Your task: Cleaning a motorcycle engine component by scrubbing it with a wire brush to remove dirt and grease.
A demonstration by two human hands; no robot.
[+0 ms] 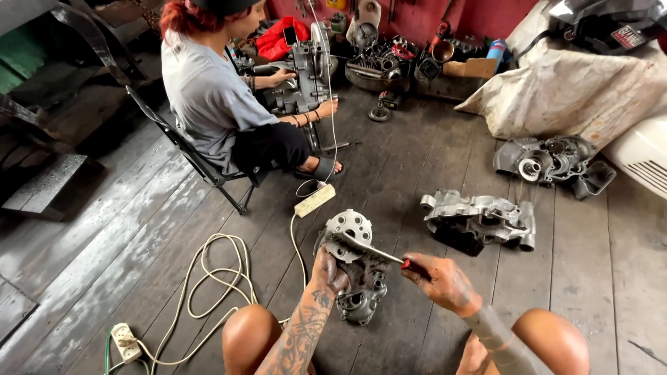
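Gripping a grimy grey engine casing (358,267), hands (328,269).

The engine casing (358,274) under the hands is dull silver-grey, smeared dark with grease. The left hand (328,272) is grimy, its forearm covered in black tattoo patterns; the right hand (445,281) grips what looks like a red handle. The floorboards (125,236) are weathered grey-brown. The cable (208,292) and power strip (314,200) are cream. A seated person's shirt (205,97) is pale grey; the cloth (278,38) beyond is bright red.
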